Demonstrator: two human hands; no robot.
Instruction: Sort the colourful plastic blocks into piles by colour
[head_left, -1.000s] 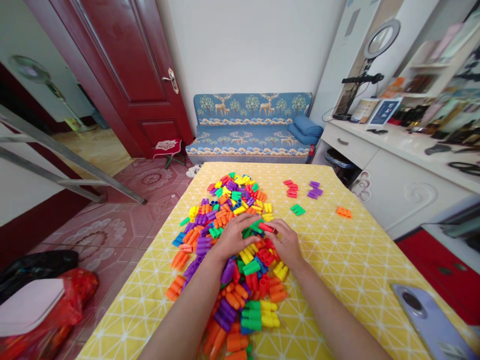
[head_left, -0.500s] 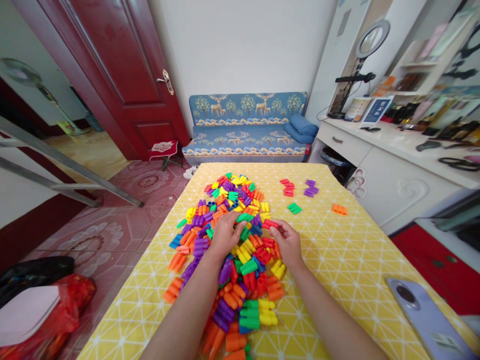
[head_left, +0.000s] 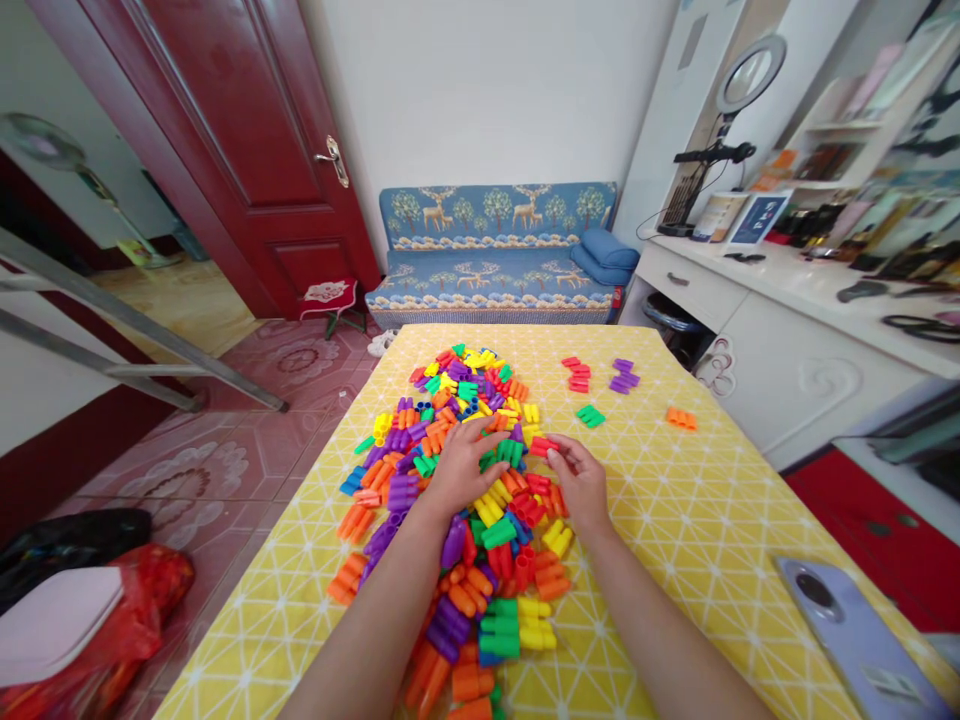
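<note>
A long pile of plastic toy pieces shaped like joined tubes, in orange, purple, yellow, green, blue and red, spreads over the table. My left hand lies over the middle of the pile with its fingers spread, just beside a green piece. At the pile's right side, my right hand pinches a red toy piece between thumb and fingers. Apart from the pile, farther right, lie red pieces, purple pieces, a green piece and an orange piece.
A yellow patterned cloth covers the table. Near its right edge lies a light purple phone. Beyond the table stands a blue sofa, with a white dresser to the right and a metal ladder to the left.
My left hand has let go of a green piece, which now rests in the pile, and its fingers have spread. My right hand still holds the red piece, nearly in place.
</note>
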